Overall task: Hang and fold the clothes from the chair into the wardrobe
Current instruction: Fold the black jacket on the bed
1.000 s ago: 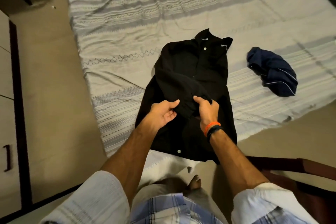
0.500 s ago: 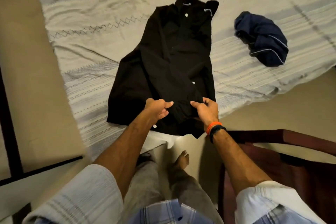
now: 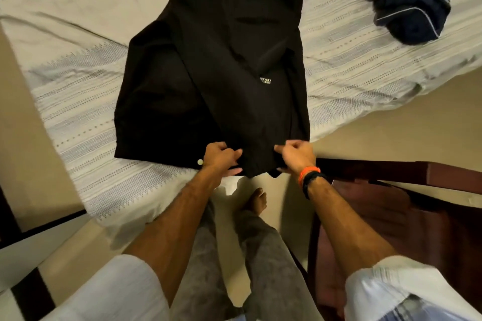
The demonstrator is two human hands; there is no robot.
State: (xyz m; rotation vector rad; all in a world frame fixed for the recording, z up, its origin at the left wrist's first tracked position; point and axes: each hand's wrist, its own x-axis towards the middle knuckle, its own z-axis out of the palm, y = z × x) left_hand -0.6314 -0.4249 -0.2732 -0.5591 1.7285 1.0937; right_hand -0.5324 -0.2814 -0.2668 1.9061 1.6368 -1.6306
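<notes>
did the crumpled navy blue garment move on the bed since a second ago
No. The crumpled navy blue garment lies at the same spot on the striped grey bedsheet, same gap right of the black shirt; only the camera shifted.

Unreadable white print on black shirt [image 3: 216, 60]

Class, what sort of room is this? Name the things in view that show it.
Most likely a bedroom: a bed with a striped sheet, a black shirt spread on it, and a wooden chair beside it.
</notes>
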